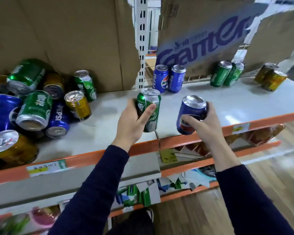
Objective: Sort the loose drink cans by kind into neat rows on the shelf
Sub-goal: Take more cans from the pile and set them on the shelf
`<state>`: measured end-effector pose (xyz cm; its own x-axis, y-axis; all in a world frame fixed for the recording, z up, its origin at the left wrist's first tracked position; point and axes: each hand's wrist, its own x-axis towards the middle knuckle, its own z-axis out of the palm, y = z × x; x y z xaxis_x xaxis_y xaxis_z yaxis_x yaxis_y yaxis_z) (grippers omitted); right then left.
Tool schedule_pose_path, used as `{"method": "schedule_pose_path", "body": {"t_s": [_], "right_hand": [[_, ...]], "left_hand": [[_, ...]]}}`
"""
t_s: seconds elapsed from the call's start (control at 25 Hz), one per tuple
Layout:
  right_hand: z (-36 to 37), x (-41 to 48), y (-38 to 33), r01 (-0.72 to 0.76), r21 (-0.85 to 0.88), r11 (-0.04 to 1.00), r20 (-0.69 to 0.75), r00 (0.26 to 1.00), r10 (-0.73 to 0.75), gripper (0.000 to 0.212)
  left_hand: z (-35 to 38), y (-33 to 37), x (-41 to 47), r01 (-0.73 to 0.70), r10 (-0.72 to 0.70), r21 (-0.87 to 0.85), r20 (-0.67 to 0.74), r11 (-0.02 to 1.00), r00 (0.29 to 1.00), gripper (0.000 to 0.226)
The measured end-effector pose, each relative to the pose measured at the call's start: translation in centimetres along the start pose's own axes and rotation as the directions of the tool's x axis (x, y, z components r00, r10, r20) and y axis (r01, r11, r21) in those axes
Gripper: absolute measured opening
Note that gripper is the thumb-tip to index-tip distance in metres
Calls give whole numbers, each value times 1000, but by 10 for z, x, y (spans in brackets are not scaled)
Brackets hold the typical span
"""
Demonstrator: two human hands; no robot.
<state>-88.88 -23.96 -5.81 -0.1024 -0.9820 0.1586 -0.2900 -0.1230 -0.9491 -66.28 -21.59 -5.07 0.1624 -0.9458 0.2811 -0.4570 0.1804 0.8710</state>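
Mid-sort, carry stage: I have one can in each hand, both over the front part of the shelf (236,102). My left hand (131,123) is wrapped round a green can (150,110), thumb across its front, and the can is nearly upright. My right hand (206,126) grips a blue can (190,114) from its right side, fingers curled over the label, its top leaning slightly left. I cannot tell whether the green can's base touches the shelf. Rows have been begun beyond my hands. Two blue cans (169,78) stand just past the left hand, against the cardboard. Two green cans (227,74) stand beyond and right of the right hand, and two gold cans (271,78) farther right again. The unsorted heap (36,106) lies well left of the left hand, many cans on their sides. Judgement: each can sits on the wrong side for its row. The next move is probably to set the blue can forward-left, in front of the blue pair, which clears the way. The green can then has to go across to the right, set down upright and touching its row without nudging the neighbours.
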Motion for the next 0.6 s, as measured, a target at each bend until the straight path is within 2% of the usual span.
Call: {"method": "schedule_pose_path", "body": {"t_s": [0.32,0.6], "right_hand": [[24,112,24,119,-135,984,99,989,-106,65],[51,173,28,125,-184,975,161,982,-96,68]], "left_hand": [[33,-23,54,73,-74,-13,-92,997,993,53],[46,-21,86,109,-109,-7,-124,994,986,41]]}}
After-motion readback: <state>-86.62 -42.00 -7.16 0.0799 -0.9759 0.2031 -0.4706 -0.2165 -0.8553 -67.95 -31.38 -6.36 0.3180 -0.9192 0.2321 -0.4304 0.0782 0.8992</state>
